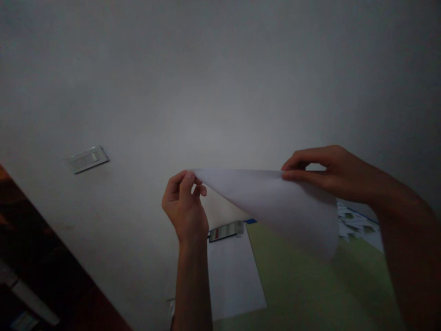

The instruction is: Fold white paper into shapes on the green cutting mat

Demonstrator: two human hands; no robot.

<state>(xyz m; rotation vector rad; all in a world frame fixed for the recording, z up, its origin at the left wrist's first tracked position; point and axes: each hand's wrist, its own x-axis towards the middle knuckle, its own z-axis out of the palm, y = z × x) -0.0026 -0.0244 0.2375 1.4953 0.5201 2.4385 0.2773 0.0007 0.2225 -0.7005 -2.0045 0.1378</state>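
A white sheet of paper (265,202) hangs in the air between my two hands, its lower part curling downward. My left hand (186,202) pinches the sheet's upper left corner between thumb and finger. Along the top edge, farther right, my right hand (317,170) grips the same sheet with thumb and fingertips. Below the raised sheet, another white sheet (237,276) lies flat on the green surface (296,285). At the top of that flat sheet rests a phone (223,231) with a lit screen, partly behind my left wrist.
A pile of cut white paper pieces (354,223) lies on the right, partly behind my right forearm. The pale wall (220,92) rises behind, with a switch plate (89,159) on its left. A dark opening (41,257) is at lower left.
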